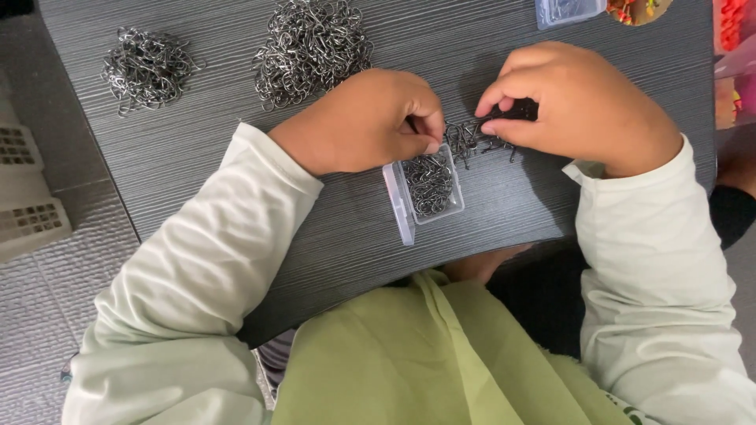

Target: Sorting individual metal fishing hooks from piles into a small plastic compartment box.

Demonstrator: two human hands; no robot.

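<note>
Pinching one hook cluster (480,138), both hands (370,118) (579,102) in closed grip; two piles (150,67) (311,47).

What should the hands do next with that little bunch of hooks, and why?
Probably pull one hook loose and drop it into the small clear box. The left hand pinches at a tangled bunch of hooks that the right hand holds, just above the open box, which already has hooks inside.

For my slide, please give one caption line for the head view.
Left hand and right hand pinch a tangled cluster of small metal hooks above an open clear plastic box on a dark table.
</note>
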